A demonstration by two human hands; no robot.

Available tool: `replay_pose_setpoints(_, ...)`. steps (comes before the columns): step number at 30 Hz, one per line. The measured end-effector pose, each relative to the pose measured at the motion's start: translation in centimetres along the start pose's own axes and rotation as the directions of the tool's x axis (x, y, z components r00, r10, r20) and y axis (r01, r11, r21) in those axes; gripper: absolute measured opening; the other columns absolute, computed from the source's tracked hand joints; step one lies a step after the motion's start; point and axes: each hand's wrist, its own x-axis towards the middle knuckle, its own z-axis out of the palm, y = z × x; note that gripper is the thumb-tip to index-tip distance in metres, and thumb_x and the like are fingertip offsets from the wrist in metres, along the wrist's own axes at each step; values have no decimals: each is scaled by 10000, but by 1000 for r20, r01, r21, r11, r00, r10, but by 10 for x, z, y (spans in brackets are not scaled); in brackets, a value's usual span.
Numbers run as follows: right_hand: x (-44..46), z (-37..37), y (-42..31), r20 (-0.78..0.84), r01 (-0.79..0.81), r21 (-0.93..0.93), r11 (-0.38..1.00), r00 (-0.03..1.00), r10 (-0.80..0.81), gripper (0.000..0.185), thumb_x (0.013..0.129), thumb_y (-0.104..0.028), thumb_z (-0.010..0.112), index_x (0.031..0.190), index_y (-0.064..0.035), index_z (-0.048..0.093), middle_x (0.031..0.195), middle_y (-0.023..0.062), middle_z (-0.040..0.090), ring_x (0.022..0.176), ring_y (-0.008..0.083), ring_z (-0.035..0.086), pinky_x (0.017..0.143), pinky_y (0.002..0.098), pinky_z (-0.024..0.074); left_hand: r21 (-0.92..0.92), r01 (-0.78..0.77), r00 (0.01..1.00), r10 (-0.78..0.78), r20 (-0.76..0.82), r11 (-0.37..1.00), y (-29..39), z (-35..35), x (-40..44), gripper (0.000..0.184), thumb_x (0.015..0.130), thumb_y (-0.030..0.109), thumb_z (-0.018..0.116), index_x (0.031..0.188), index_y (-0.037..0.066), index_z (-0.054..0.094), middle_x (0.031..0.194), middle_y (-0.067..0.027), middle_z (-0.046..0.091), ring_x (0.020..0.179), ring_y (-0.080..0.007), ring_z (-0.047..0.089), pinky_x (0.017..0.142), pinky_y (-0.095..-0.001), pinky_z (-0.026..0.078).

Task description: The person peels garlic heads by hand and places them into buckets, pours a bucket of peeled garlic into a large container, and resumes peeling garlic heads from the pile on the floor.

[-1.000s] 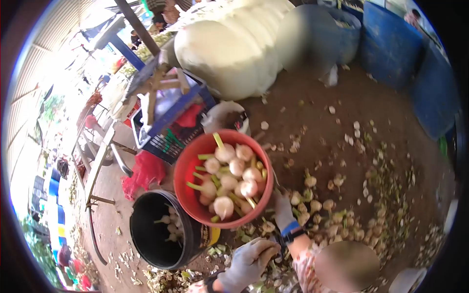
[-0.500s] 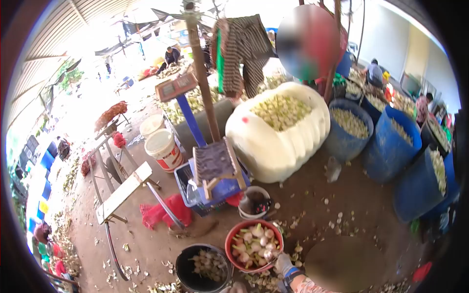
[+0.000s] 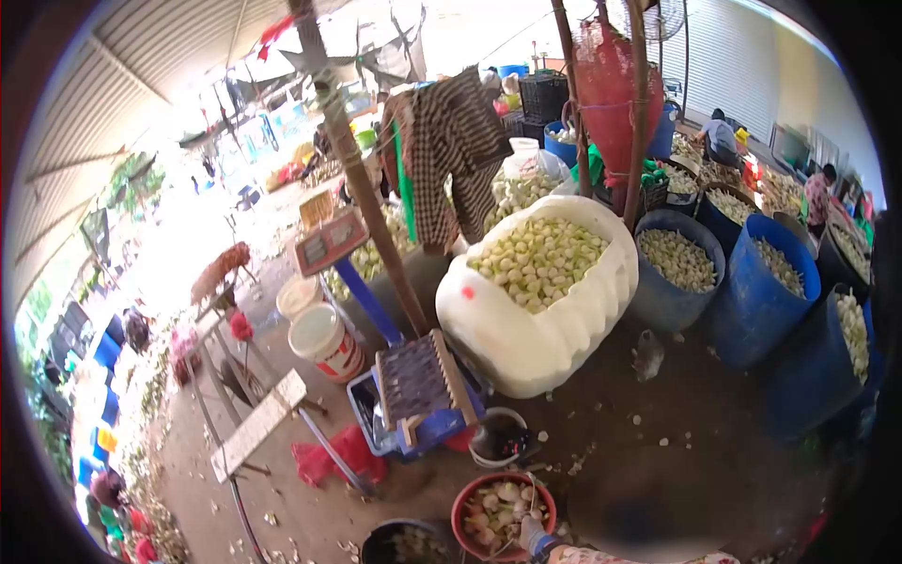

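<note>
A red bucket [image 3: 467,543] of garlic bulbs [image 3: 498,512] with pale skins and short stems stands on the ground at the bottom middle. My right hand [image 3: 534,534], in a light glove, is closed at the bucket's right side, apparently round its thin wire handle [image 3: 533,491]. A patterned sleeve [image 3: 601,556] covers that arm. Left of the red bucket stands a black bucket [image 3: 374,543] with more bulbs in it, cut off by the lower edge. My left hand is out of view.
Ahead stand a blue platform scale [image 3: 423,385], a small white bucket [image 3: 500,437] and a large cut-open white tank [image 3: 507,352] full of bulbs. Several blue barrels [image 3: 752,291] line the right. A bench [image 3: 258,423] and red netting [image 3: 334,461] lie left. Other people work farther back.
The view has tilted up and swung, so the buckets sit lower in the picture. My right hand has gone from the red bucket's rim to its wire handle, which now shows raised.
</note>
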Motion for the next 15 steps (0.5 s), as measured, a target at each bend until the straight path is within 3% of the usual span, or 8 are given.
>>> replay_pose_setpoints(7,23,-10,-214,131,-85,-72,994,987,94,191,886,-297,487,936,-127,558,811,54,567,657,217,559,512,401,465,136,-236,970,226,89,962,242,124,138,350,869,211,500,1203,107,487,868,-203,633,819,-357,598,710,-429,492)
replay_pose_setpoints(15,-1,-108,-429,21,-8,-157,988,1000,12,284,913,-381,424,959,-128,544,923,58,531,772,228,529,574,433,460,169,-337,929,299,216,926,444,207,212,355,863,206,501,1207,121,476,863,-213,632,825,-365,599,705,-439,492)
